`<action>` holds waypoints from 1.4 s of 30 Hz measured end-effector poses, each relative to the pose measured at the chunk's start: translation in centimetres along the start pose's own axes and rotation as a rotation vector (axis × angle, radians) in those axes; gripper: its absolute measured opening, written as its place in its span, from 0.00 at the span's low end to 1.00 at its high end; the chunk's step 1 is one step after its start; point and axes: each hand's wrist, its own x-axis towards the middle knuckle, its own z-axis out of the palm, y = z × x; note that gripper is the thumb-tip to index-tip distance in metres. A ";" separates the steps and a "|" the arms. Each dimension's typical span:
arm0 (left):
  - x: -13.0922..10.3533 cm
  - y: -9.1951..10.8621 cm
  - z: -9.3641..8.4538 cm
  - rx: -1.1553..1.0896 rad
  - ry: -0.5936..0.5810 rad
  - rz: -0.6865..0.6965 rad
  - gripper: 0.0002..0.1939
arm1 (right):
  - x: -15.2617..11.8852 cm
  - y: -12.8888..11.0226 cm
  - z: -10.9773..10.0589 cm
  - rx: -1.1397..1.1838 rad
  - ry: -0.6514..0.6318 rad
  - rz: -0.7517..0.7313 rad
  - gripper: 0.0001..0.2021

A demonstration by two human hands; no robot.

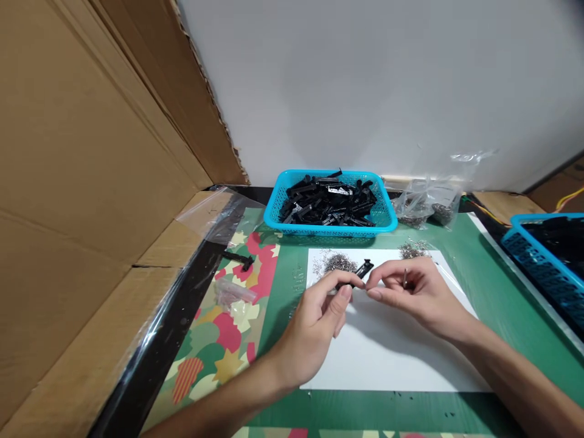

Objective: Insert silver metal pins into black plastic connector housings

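A small black plastic part (364, 268) is held between the thumb and fingers of my left hand (319, 310), above a white sheet (387, 359). My right hand (410, 292) is beside it, thumb and index finger pinched together close to the left fingertips; whatever is in that pinch is too small to make out. A small metal piece (404, 278) shows against the curled fingers of the right hand. Behind the hands, a pile of tiny metal pieces (340, 262) lies on the sheet, and a second pile (413, 249) sits at its back right.
A blue basket (331, 230) of black parts stands at the back, with plastic bags (429, 204) to its right. Another blue basket (542, 274) is at the right edge. One black part (238, 258) and a small bag (235, 295) lie left. Cardboard (91, 152) walls the left side.
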 end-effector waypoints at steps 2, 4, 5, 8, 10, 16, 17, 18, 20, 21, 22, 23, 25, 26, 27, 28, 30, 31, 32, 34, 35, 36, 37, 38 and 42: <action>0.1 0.0 0.0 -0.068 -0.040 -0.011 0.17 | -0.1 -0.3 0.3 -0.059 0.036 -0.036 0.08; 0.0 0.0 0.2 -0.132 -0.074 -0.037 0.18 | -0.2 -0.3 0.4 -0.076 0.037 -0.045 0.08; 0.0 0.0 0.3 -0.165 -0.089 -0.057 0.18 | -0.3 -0.3 0.4 -0.072 0.021 -0.040 0.08; -0.1 -0.2 0.5 -0.236 -0.126 -0.108 0.19 | -0.6 -0.3 0.4 -0.047 -0.044 -0.013 0.09; -0.1 -0.4 0.5 -0.250 -0.142 -0.108 0.19 | -0.6 -0.3 0.6 -0.035 -0.055 -0.004 0.09; 0.4 -0.8 0.3 -0.311 -0.129 -0.101 0.21 | -0.2 0.0 1.8 0.008 0.045 -0.003 0.08; 0.4 -0.8 0.3 -0.327 -0.121 -0.106 0.21 | -0.2 0.2 2.1 0.014 0.078 -0.003 0.08; 0.4 -0.8 0.3 -0.339 -0.112 -0.110 0.21 | -0.3 0.3 2.3 0.016 0.107 -0.003 0.08; 0.5 -0.8 0.3 -0.349 -0.106 -0.118 0.20 | -0.5 0.5 2.7 0.008 0.138 -0.007 0.08; 0.5 -0.7 0.3 -0.350 -0.110 -0.122 0.20 | -0.6 0.6 2.8 0.002 0.149 -0.009 0.08; 0.5 -0.7 0.3 -0.352 -0.114 -0.127 0.19 | -0.6 0.6 2.9 -0.003 0.167 -0.012 0.08; 0.5 -0.7 0.3 -0.353 -0.116 -0.132 0.19 | -0.7 0.6 2.9 -0.005 0.193 -0.015 0.08; 0.5 -0.7 0.3 -0.351 -0.110 -0.138 0.19 | -0.6 0.7 2.9 -0.005 0.251 -0.003 0.10; 0.5 -0.8 0.3 -0.349 -0.100 -0.134 0.20 | -0.5 0.7 2.9 0.002 0.265 0.016 0.11; 0.5 -0.9 0.3 -0.344 -0.087 -0.125 0.20 | -0.4 0.7 2.8 0.014 0.264 0.042 0.13; 0.6 -0.9 0.3 -0.336 -0.071 -0.113 0.20 | -0.2 0.8 2.7 0.033 0.247 0.074 0.15; 0.6 -1.1 0.4 -0.319 -0.043 -0.085 0.19 | 0.1 1.1 2.5 0.088 0.183 0.137 0.18; 0.6 -1.1 0.4 -0.310 -0.037 -0.075 0.18 | 0.2 1.3 2.3 0.117 0.148 0.162 0.18; 0.6 -1.2 0.4 -0.298 -0.034 -0.067 0.17 | 0.3 1.4 2.2 0.140 0.115 0.183 0.19; 0.5 -1.1 0.4 -0.262 -0.023 -0.050 0.17 | 0.4 1.7 2.1 0.154 0.083 0.207 0.20; 0.4 -1.1 0.4 -0.239 -0.008 -0.039 0.17 | 0.4 1.7 2.0 0.139 0.089 0.211 0.20; 0.4 -1.0 0.5 -0.214 0.013 -0.026 0.16 | 0.5 1.7 2.0 0.115 0.110 0.211 0.21; 0.3 -0.9 0.5 -0.190 0.037 -0.012 0.16 | 0.5 1.7 2.1 0.088 0.139 0.208 0.21; 0.2 -0.9 0.6 -0.168 0.061 0.002 0.15 | 0.4 1.7 2.1 0.065 0.169 0.204 0.21; -0.1 -0.8 0.9 -0.058 0.142 0.083 0.12 | 0.3 1.6 2.6 0.046 0.232 0.199 0.22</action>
